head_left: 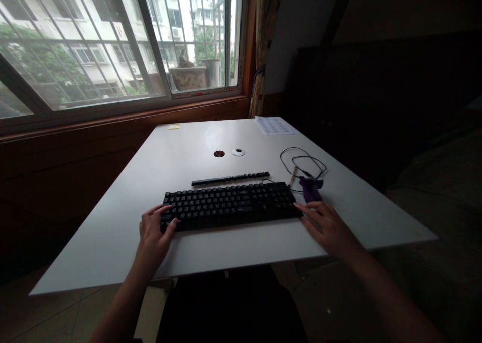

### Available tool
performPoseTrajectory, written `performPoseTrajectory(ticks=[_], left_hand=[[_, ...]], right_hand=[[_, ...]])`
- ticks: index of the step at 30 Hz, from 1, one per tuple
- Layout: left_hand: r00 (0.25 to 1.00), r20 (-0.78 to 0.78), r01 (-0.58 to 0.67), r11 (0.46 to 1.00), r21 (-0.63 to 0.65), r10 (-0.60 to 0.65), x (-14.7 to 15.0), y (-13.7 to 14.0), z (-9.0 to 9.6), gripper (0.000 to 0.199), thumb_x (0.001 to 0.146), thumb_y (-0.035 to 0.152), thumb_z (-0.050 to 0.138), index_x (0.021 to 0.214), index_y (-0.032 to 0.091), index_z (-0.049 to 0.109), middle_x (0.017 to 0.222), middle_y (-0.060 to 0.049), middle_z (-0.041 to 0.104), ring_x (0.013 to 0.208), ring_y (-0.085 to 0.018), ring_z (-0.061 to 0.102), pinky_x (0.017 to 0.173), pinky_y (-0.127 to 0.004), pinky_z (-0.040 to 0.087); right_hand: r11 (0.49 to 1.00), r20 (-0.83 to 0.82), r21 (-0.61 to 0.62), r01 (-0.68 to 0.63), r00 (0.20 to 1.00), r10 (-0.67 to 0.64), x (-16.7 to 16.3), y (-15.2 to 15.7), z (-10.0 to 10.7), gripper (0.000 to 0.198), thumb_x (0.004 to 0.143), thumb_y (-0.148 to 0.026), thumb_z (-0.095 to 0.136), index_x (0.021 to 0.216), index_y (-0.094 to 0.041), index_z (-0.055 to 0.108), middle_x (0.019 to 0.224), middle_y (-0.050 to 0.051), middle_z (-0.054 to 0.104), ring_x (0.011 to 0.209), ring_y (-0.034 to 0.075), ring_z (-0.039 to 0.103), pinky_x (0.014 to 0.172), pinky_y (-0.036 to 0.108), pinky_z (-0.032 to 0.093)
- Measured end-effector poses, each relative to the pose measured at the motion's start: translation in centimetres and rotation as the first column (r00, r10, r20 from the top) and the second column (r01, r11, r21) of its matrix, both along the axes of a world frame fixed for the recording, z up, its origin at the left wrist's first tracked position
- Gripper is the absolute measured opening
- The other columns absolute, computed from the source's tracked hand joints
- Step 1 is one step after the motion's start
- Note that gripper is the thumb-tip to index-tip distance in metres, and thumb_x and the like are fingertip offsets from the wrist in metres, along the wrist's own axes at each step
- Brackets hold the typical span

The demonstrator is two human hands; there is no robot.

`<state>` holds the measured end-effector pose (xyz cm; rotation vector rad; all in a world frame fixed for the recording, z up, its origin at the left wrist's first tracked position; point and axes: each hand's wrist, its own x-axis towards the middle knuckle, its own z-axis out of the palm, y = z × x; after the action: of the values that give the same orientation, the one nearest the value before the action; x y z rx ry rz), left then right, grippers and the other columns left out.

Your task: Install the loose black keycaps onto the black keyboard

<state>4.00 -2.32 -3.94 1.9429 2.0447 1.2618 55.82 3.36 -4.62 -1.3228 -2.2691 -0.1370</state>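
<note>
A black computer keyboard [226, 205] lies flat on the white table [222, 252] in front of me. My left hand [156, 227] grips its left end, with the thumb at the near corner and the fingers over the side keys. At the opposite end, my right hand [320, 220] has its fingers and thumb closed around the near right corner. Just behind the keyboard rests a long thin black strip [231, 178] with small blocks like keys along it. A bunched purple cloth [311, 188] lies beyond my right hand, near a slim light-coloured stick [292, 175].
A thin black cable [318, 159] is loosely coiled at the right. Farther back are a round hole [219, 153], a white disc [238, 152], papers [274, 125] and a yellow note [173, 126]. A barred window [113, 46] stands behind the table.
</note>
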Motion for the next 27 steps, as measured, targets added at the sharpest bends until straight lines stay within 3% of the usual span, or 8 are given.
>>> performPoseTrajectory(ticks=[10, 16, 27], left_hand=[[1.000, 0.020, -0.016, 1.000, 0.019, 0.016, 0.09, -0.03, -0.06, 0.049, 0.095, 0.057, 0.060, 0.132, 0.024, 0.060, 0.136, -0.013, 0.049, 0.136, -0.035, 0.049, 0.119, -0.062, 0.040], [0.999, 0.029, -0.018, 1.000, 0.017, 0.018, 0.09, 0.01, -0.09, 0.045, 0.097, 0.054, 0.058, 0.131, 0.026, 0.061, 0.136, -0.012, 0.050, 0.137, -0.034, 0.049, 0.121, -0.061, 0.038], [0.999, 0.041, -0.001, 1.000, 0.021, 0.000, 0.02, -0.03, -0.20, 0.046, 0.095, 0.048, 0.062, 0.137, 0.028, 0.057, 0.139, -0.012, 0.047, 0.138, -0.034, 0.049, 0.121, -0.061, 0.040]], right_hand=[[1.000, -0.015, 0.026, 0.012, 1.000, -0.011, -0.32, -0.24, 0.20, 0.049, 0.104, -0.035, 0.053, 0.153, -0.031, 0.055, 0.126, 0.012, 0.058, 0.098, 0.025, 0.063, 0.095, 0.046, 0.057], [0.999, -0.009, 0.037, 0.020, 1.000, -0.020, -0.31, -0.27, -0.02, 0.057, 0.105, -0.034, 0.052, 0.161, -0.028, 0.041, 0.128, 0.015, 0.057, 0.117, 0.031, 0.061, 0.104, 0.051, 0.054], [1.000, 0.005, 0.006, 0.009, 1.000, -0.009, -0.27, -0.12, 0.03, 0.048, 0.105, -0.034, 0.051, 0.153, -0.028, 0.051, 0.125, 0.014, 0.059, 0.114, 0.031, 0.061, 0.104, 0.054, 0.052]])
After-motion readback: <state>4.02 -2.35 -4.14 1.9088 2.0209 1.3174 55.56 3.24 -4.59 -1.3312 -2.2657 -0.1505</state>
